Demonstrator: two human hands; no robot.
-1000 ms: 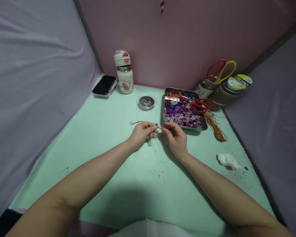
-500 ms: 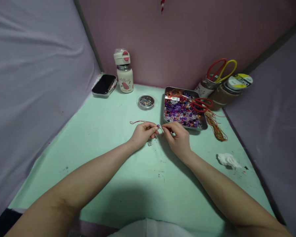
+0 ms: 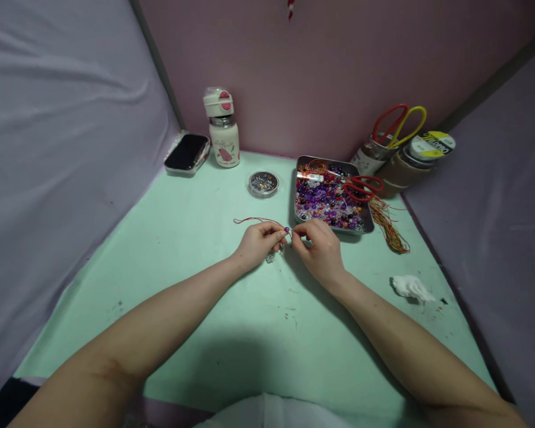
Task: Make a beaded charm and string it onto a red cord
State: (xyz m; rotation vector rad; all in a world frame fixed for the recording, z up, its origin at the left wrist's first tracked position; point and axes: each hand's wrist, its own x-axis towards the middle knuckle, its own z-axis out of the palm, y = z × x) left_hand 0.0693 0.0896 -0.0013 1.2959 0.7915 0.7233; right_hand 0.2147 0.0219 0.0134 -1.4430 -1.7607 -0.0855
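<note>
A small purple bead (image 3: pixel 286 229) shows at the fingertips of my left hand (image 3: pixel 259 242), which is pinched closed on a thin red cord (image 3: pixel 254 219). The cord's looped end trails out to the left behind that hand. Close by on the right, my right hand (image 3: pixel 318 248) is closed too, its thumb and index finger pinching the cord just beyond the bead. A little clear, glassy piece (image 3: pixel 270 258) is below my left fingers; whether it hangs from the cord or lies on the table cannot be told.
Behind my right hand stands a metal tray (image 3: pixel 373 228) of mixed beads, with red-handled scissors (image 3: pixel 363 188) on its edge. Cord strands (image 3: pixel 392 232) and a crumpled white tissue (image 3: pixel 412 288) lie right. A round clear case (image 3: pixel 264 183), bottle (image 3: pixel 225 134), phone (image 3: pixel 187 153) and jars (image 3: pixel 405 172) stand farther back.
My right fingertips have shifted slightly around the cord, and less of its end shows below them. The left hand keeps its pinch. The whole view has drifted very slightly.
</note>
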